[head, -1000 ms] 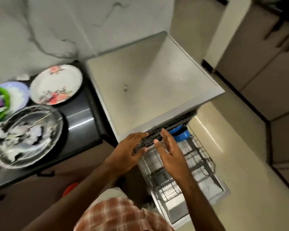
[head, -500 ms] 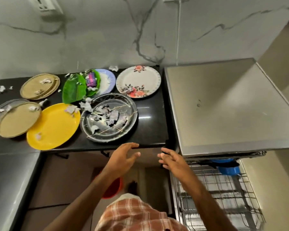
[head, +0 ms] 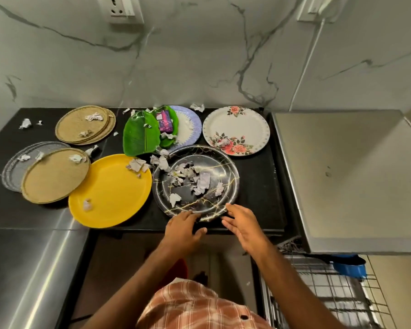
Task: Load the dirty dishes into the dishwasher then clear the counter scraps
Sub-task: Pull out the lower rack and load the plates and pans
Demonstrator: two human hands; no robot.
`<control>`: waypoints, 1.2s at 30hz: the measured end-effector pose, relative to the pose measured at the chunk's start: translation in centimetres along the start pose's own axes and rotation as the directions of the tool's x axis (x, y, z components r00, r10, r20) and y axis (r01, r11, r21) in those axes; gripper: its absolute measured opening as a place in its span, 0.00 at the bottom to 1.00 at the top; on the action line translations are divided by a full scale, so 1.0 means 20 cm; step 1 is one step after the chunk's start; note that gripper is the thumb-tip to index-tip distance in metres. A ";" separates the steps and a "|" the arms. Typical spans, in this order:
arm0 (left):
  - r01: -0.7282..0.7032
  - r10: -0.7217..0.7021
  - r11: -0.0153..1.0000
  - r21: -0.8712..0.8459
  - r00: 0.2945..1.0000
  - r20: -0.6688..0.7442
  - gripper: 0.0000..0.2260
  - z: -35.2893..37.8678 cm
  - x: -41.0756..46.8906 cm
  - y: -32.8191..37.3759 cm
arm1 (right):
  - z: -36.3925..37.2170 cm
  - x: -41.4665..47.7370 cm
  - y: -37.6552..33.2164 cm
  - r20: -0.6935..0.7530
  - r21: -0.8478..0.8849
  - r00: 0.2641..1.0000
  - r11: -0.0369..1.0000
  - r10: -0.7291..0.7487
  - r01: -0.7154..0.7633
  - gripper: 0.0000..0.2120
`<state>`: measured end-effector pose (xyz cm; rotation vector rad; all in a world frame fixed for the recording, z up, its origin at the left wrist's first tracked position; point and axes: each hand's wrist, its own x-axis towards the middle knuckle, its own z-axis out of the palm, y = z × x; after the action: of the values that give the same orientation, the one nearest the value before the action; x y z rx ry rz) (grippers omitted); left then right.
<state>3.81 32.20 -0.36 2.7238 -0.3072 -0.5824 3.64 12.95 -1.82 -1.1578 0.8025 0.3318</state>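
A black marbled plate (head: 214, 162) littered with crumpled paper scraps (head: 201, 181) sits near the front of the dark counter (head: 254, 186). My left hand (head: 182, 230) hovers at the plate's near rim, fingers relaxed and holding nothing. My right hand (head: 243, 224) is stretched out flat beside it, fingertips at the rim's right front. Behind stand a yellow plate (head: 109, 193), a floral plate (head: 236, 130), green leaf plates (head: 140, 136) on a blue-rimmed plate (head: 190, 128), and tan plates (head: 54, 175). The dishwasher's wire rack (head: 323, 298) is pulled out at lower right.
A blue bowl (head: 350, 269) sits in the rack under the dishwasher top (head: 354, 174). More tan plates (head: 83, 123) and a grey plate (head: 12, 166) lie at left. Loose paper bits (head: 25, 123) dot the counter. A steel surface (head: 26, 269) is at lower left.
My view swung left from the dishwasher to the counter. Both hands left the rack's front edge and moved up to the near rim of the black plate.
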 end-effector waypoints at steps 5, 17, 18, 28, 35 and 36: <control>-0.196 0.202 0.977 -0.080 0.976 0.080 0.30 -0.10 -0.02 0.01 | 0.10 0.03 0.00 -0.070 0.054 0.997 0.999 0.013 -0.009 0.11; -0.322 0.352 0.934 -0.153 0.903 0.247 0.33 -0.18 0.22 0.03 | 0.11 -0.07 0.00 -0.104 0.017 0.989 0.994 -0.109 0.111 0.11; -0.338 0.365 0.930 -0.146 0.896 0.255 0.32 -0.17 0.23 0.02 | 0.10 -0.07 0.01 -0.129 0.009 0.985 0.993 -0.118 0.120 0.10; -0.518 0.513 0.854 -0.047 0.823 0.243 0.27 -0.19 0.24 0.03 | 0.10 -0.12 -0.07 -0.176 -0.044 0.962 0.977 -0.211 0.206 0.08; -0.511 0.485 0.854 0.099 0.849 0.209 0.26 -0.31 0.43 -0.03 | 0.10 -0.20 -0.16 -0.085 0.065 0.974 0.974 -0.210 0.216 0.08; -0.511 0.484 0.850 0.127 0.854 0.192 0.25 -0.34 0.47 -0.05 | 0.09 -0.21 -0.17 -0.076 0.081 0.975 0.974 -0.207 0.213 0.08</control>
<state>15.34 32.47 1.73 2.5943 -1.1160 -0.6311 3.43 13.90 3.77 -1.1629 0.7377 0.0809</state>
